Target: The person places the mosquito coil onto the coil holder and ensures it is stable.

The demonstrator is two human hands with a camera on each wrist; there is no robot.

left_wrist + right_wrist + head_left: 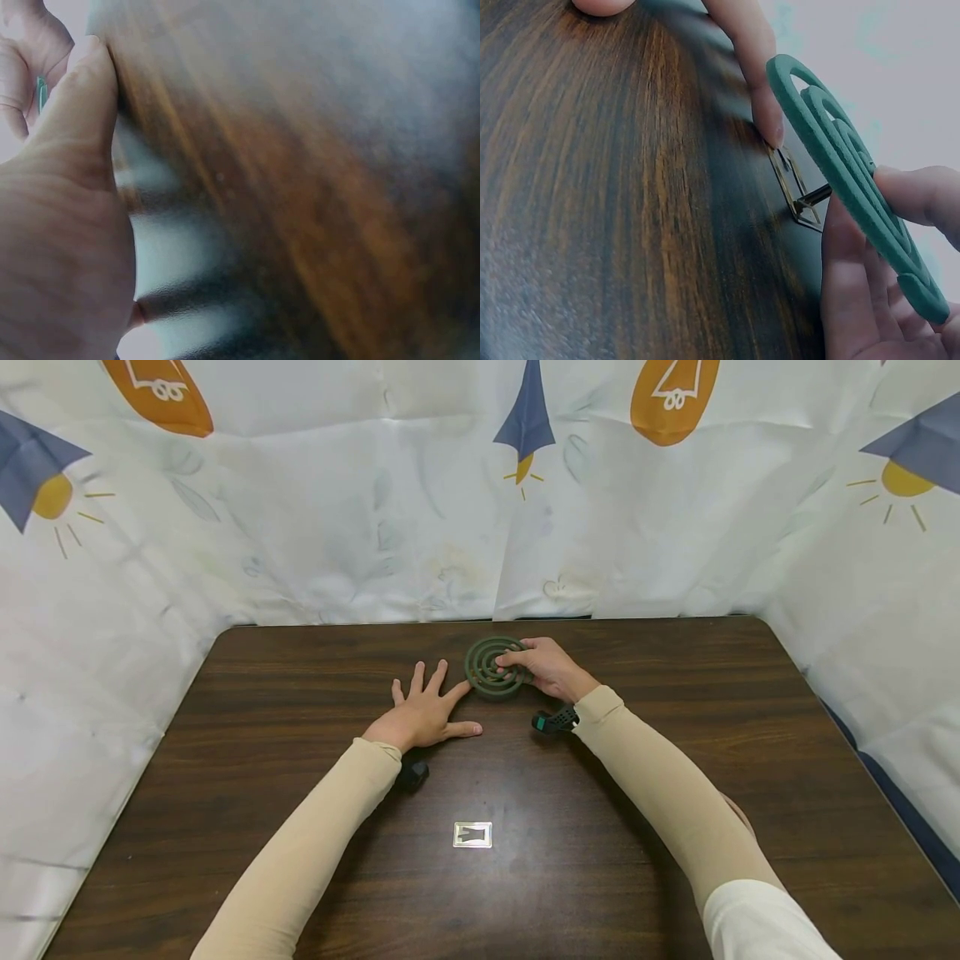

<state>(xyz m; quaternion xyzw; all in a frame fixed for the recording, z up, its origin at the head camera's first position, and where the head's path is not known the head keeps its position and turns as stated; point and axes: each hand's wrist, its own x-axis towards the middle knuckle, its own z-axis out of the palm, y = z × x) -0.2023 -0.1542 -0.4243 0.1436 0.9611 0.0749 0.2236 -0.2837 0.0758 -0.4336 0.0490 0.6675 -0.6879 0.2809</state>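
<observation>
I am working at the far side of a dark brown wooden table, seen from my head looking down. My right hand pinches a green spiral coil, flat and round like a mosquito coil, with the thumb on top near its centre and the other fingers curled beneath. The coil is just right of the middle of the table's far edge, beside my left hand.

That left hand is palm down with its fingers straight and fanned wide, holding nothing. From my right wrist, its index fingertip touches one end of a small metal stand lying on the tabletop. A narrow prong slants up from the stand toward the coil's underside; its tip is hidden, so I cannot tell whether the two touch.

Nearer my body, well apart from both hands, lies a small pale rectangular plate with a dark cut-out shape. I wear beige sleeves and a dark band at my right wrist. Behind the table hangs white cloth printed with blue and orange shapes.
</observation>
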